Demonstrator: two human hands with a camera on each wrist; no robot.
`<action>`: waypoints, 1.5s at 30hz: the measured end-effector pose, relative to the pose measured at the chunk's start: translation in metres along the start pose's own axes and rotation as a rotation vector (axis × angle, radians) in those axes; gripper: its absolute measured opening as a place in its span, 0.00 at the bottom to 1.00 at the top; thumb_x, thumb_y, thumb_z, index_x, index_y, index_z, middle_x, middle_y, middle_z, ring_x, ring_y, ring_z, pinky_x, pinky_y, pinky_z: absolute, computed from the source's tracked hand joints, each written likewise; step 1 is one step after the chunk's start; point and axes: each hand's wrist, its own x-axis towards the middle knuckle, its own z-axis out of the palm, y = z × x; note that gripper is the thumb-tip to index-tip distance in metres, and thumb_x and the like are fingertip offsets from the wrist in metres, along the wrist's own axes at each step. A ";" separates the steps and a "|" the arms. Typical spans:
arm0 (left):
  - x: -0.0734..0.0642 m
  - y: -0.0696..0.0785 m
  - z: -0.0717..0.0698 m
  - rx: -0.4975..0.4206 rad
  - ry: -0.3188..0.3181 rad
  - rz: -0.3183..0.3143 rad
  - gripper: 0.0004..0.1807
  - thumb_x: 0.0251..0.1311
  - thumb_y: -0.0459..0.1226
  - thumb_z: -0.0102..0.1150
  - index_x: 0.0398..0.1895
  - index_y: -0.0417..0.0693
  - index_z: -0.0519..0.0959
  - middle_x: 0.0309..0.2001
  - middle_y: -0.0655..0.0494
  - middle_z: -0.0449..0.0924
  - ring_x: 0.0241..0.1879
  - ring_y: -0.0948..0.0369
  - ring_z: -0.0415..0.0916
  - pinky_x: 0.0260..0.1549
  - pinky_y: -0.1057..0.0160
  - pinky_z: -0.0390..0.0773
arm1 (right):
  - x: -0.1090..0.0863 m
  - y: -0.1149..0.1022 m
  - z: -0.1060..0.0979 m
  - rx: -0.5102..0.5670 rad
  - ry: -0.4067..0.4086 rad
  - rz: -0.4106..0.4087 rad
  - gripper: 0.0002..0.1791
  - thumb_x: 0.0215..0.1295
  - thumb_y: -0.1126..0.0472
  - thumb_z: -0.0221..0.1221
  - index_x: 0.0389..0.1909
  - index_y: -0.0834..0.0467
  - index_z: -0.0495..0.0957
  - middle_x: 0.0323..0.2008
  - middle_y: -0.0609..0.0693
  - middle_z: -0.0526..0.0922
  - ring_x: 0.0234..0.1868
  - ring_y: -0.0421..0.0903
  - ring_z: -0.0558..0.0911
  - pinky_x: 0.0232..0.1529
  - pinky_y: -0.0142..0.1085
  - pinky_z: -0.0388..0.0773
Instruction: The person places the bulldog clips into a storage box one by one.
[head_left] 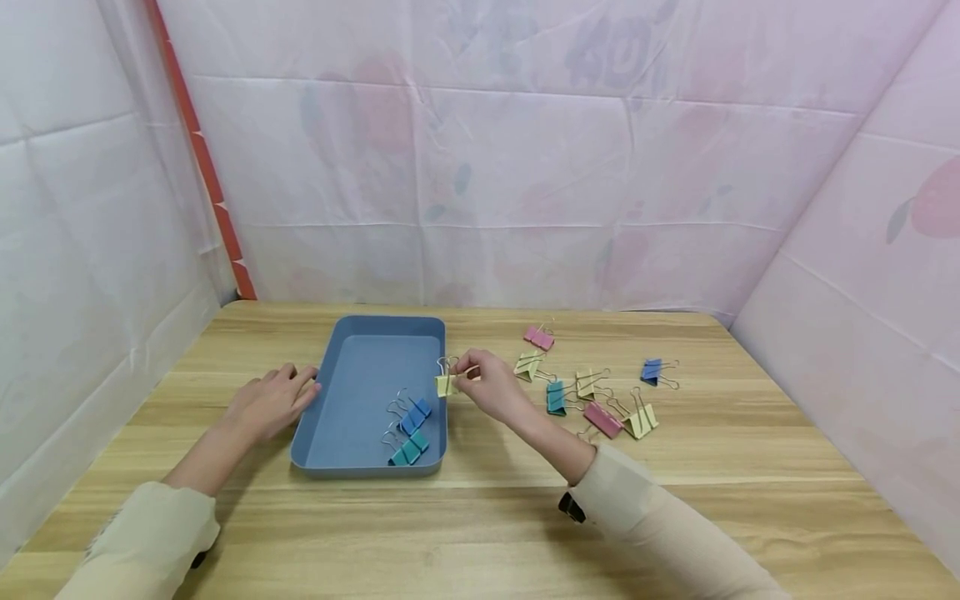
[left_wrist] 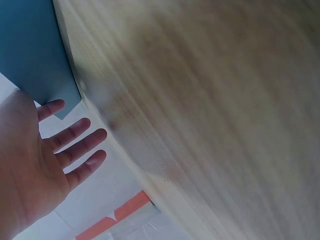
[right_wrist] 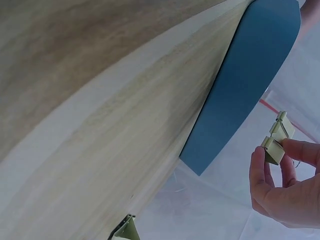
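A yellow binder clip (head_left: 446, 385) is pinched between the thumb and fingers of my right hand (head_left: 491, 387), above the right rim of a blue-grey tray (head_left: 367, 367). The right wrist view shows the same yellow clip (right_wrist: 278, 139) raised over the tray's wall (right_wrist: 245, 75). Inside the tray, at the near right, lie a blue binder clip (head_left: 415, 415) and a teal one (head_left: 408, 450). My left hand (head_left: 273, 400) rests at the tray's left side, its thumb against the wall; in the left wrist view its fingers (left_wrist: 80, 150) are loosely extended.
Right of the tray, loose binder clips lie on the wooden table (head_left: 480, 517): pink ones (head_left: 538, 338), several yellow ones (head_left: 640, 421), a teal one (head_left: 556, 398) and a blue one (head_left: 652, 372) farther right. White printed cloth (head_left: 525, 167) hangs behind and at both sides.
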 end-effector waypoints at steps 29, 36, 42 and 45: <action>-0.003 0.001 0.003 -0.014 0.000 -0.014 0.25 0.69 0.48 0.38 0.59 0.39 0.67 0.49 0.33 0.68 0.47 0.39 0.69 0.41 0.40 0.68 | 0.015 -0.004 0.011 -0.088 -0.025 0.007 0.02 0.56 0.67 0.61 0.29 0.61 0.78 0.36 0.51 0.81 0.36 0.46 0.77 0.35 0.34 0.74; 0.000 0.001 0.002 -0.016 0.001 -0.014 0.25 0.68 0.48 0.39 0.58 0.39 0.68 0.48 0.34 0.68 0.46 0.40 0.70 0.40 0.40 0.68 | 0.024 -0.005 0.016 -0.113 -0.025 -0.029 0.02 0.53 0.69 0.62 0.29 0.62 0.79 0.33 0.50 0.81 0.34 0.45 0.77 0.33 0.31 0.73; 0.001 0.002 0.000 -0.009 -0.005 -0.015 0.24 0.68 0.48 0.40 0.58 0.40 0.68 0.47 0.36 0.69 0.45 0.40 0.70 0.40 0.41 0.69 | 0.030 -0.006 0.019 -0.120 -0.035 -0.053 0.02 0.54 0.69 0.62 0.29 0.62 0.79 0.33 0.50 0.81 0.33 0.43 0.77 0.32 0.30 0.73; 0.001 0.003 -0.001 -0.007 -0.009 -0.015 0.25 0.68 0.48 0.39 0.58 0.40 0.68 0.47 0.36 0.69 0.45 0.41 0.70 0.40 0.41 0.69 | 0.032 -0.007 0.020 -0.125 -0.042 -0.053 0.02 0.54 0.69 0.62 0.28 0.62 0.79 0.31 0.50 0.81 0.31 0.43 0.76 0.31 0.29 0.73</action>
